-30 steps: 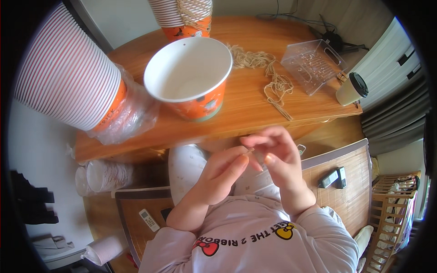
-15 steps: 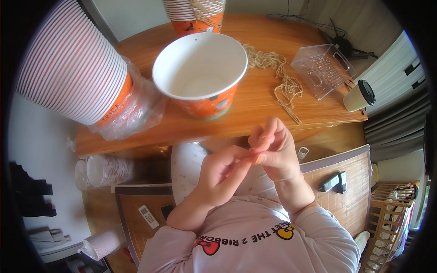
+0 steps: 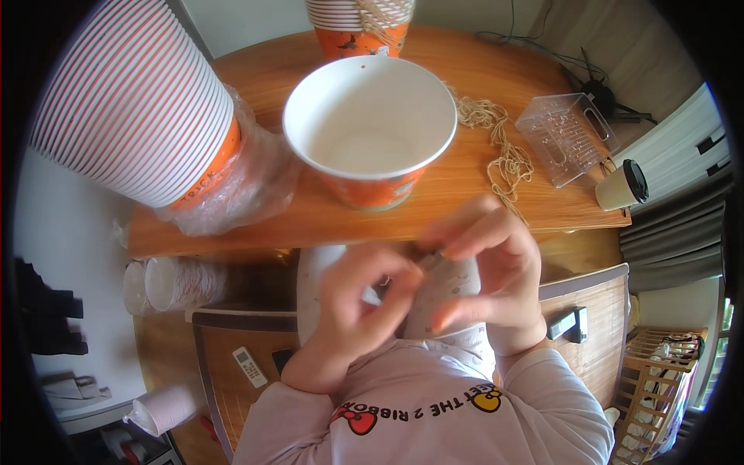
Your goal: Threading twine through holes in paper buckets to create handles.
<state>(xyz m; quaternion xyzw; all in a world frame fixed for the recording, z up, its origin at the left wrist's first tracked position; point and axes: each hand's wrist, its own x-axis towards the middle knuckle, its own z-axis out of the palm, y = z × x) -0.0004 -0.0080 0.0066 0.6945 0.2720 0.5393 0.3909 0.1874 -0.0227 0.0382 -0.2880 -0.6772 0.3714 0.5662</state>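
Tabletop (image 3: pixel 558 205) first: saw the orange tub (image 3: pixel 380 188) standing upright, mouth up, near the front edge, with a small dark mark high on its far inner wall and no cord seen running to it; judged as having nothing added yet. Noted, behind it, the stack of like tubs (image 3: pixel 360 40) with draped strands (image 3: pixel 380 22) hanging over the rims, apparently further along. Found loose cord (image 3: pixel 509 164) lying tangled to the tub's right, judged not yet used, and the taller stack (image 3: pixel 132 101) at left, partly in clear plastic (image 3: pixel 263 174), showing no strand at all. Held the left hand (image 3: pixel 345 302) curled above the white trousers (image 3: pixel 311 279), thumb and fingertips drawn close, and the right hand (image 3: pixel 508 267) just beside it, loosely open, thumb well apart from bent fingers. Could not tell, through the blur, of any thin piece pinched at the left fingertips.
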